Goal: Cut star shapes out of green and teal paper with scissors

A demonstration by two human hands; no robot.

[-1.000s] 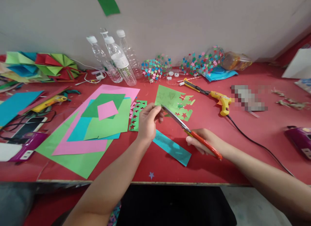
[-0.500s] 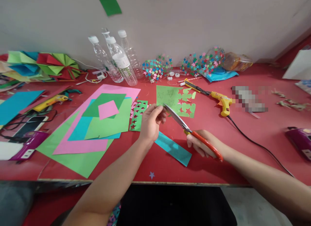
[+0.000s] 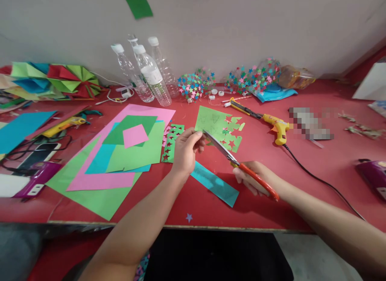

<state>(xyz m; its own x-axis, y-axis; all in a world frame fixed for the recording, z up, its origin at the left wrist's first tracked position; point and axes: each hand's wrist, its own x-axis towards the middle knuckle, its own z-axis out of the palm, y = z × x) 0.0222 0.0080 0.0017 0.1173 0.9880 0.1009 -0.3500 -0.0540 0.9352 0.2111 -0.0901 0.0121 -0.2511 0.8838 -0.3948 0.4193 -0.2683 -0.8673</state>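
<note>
Pinched between the thumb and fingers of my left hand [image 3: 189, 149] is the corner of a light green paper sheet [image 3: 208, 119]. Pencilled stars show on its left part, and star-shaped holes run through its right part. My right hand [image 3: 253, 177] is wrapped round the red handles of a pair of scissors [image 3: 221, 147]. Their blades point up and left, the tips at the paper close to my left fingertips. Below the blades lies a blue paper strip [image 3: 215, 184]. A green sheet with star cut-outs [image 3: 170, 144] is partly behind my left hand.
Layered coloured papers [image 3: 102, 200] lie to the left. Clear bottles [image 3: 155, 79] and star-covered balls [image 3: 191, 85] stand along the wall. A yellow glue gun [image 3: 280, 130] with a cord and a box cutter [image 3: 241, 107] are at right. A small star [image 3: 189, 217] lies near the front edge.
The green sheet has turned clockwise a little in my left hand, its right side dropping. The scissors stay at the same place, their blades looking closer together.
</note>
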